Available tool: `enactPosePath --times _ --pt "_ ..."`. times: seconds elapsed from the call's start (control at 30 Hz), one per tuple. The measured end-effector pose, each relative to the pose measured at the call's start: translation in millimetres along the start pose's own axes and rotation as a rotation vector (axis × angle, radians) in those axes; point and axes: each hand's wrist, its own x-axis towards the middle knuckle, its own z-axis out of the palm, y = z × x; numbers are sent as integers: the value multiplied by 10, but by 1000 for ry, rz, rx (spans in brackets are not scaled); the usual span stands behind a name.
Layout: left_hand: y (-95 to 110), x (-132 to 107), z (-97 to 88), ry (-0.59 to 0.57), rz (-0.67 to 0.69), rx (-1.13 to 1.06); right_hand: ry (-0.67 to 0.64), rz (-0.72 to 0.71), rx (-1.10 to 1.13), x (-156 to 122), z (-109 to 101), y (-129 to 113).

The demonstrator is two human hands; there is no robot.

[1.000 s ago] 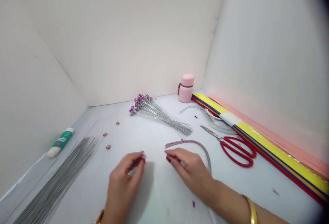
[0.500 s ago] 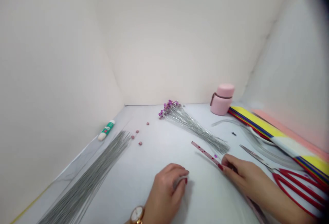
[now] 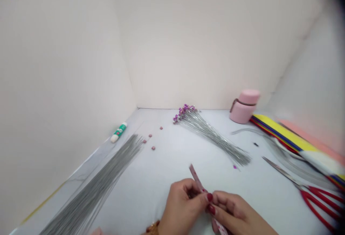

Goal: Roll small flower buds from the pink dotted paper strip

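Observation:
Near the front of the table, a narrow pink paper strip (image 3: 196, 177) with darker red marks slants between my hands. My left hand (image 3: 184, 204) is closed on the strip, its thumb pressed against it below the upper end. Just to the right, my right hand (image 3: 233, 211) pinches the same strip with thumb and fingers. The two thumbs almost touch, and the fingers cover the strip's middle. Its lower part runs down past my right hand.
Grey wires (image 3: 107, 184) lie left; small pink pieces (image 3: 153, 148) and a glue stick (image 3: 118, 132) are nearby. Behind sits a purple-tipped silvery bundle (image 3: 212, 134). Right are red-handled scissors (image 3: 299, 184), coloured sheets (image 3: 285, 134), clear strips (image 3: 283, 159) and a pink flask (image 3: 244, 109).
My right hand has brought the strip left and down to my left hand, which now grips it too. The view has shifted, moving the table's contents slightly rightward.

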Motion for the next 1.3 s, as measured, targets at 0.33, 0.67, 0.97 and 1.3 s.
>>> enactPosePath --times 0.33,0.67,0.97,1.3 --pt "110 29 -26 -146 25 162 36 -14 206 6 -102 8" --pt "109 75 -42 -39 -170 0 205 -113 374 17 -238 -34" --pt "151 33 -51 -153 -267 -531 308 -89 499 56 -304 -29" --pt "188 121 -110 -63 -394 -931 766 -320 503 82 -669 -128"
